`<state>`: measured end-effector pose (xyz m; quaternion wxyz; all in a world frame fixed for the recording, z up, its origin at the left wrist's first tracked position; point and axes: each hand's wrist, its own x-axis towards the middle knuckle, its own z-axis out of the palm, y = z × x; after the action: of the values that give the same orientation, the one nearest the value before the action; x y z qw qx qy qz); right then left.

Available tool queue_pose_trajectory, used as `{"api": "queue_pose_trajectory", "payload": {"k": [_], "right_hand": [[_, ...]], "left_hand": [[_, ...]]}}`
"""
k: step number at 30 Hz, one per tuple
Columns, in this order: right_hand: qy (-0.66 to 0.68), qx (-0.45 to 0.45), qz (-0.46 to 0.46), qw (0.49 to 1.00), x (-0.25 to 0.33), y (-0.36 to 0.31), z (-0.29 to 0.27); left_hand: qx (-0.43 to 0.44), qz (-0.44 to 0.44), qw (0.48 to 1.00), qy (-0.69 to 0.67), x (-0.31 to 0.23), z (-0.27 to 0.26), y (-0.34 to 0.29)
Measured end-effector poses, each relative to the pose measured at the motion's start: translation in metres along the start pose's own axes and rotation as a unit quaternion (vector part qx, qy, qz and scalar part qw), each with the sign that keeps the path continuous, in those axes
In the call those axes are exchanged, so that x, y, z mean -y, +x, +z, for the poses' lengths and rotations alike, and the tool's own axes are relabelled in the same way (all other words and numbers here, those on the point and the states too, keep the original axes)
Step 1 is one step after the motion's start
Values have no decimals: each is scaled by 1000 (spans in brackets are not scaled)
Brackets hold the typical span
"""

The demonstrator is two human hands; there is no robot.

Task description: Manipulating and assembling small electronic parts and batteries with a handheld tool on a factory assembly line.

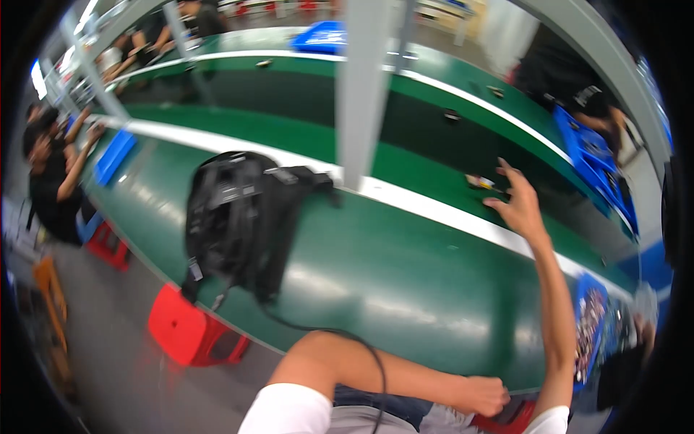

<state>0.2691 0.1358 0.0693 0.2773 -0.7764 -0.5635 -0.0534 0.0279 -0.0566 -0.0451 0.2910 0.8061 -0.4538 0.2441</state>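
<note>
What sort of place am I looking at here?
Probably a factory assembly line: small items lie on what looks like a long conveyor belt, people are stationed along it, and blue trays stand on the worktops.
</note>
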Motion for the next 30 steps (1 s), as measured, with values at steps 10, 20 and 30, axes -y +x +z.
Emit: {"api": "queue_pose_trajectory", "payload": {"k": [10,20,30], "right_hand": [[97,188,55,976,-6,51,27],[81,106,48,990,-15,34,34],[259,20,53,964,11,-76,-24]], "left_hand": [[-120,51,991,-28,15,10,1],[-68,34,997,-23,12,6,7],[-45,-34,998,16,9,-16,0]]}}
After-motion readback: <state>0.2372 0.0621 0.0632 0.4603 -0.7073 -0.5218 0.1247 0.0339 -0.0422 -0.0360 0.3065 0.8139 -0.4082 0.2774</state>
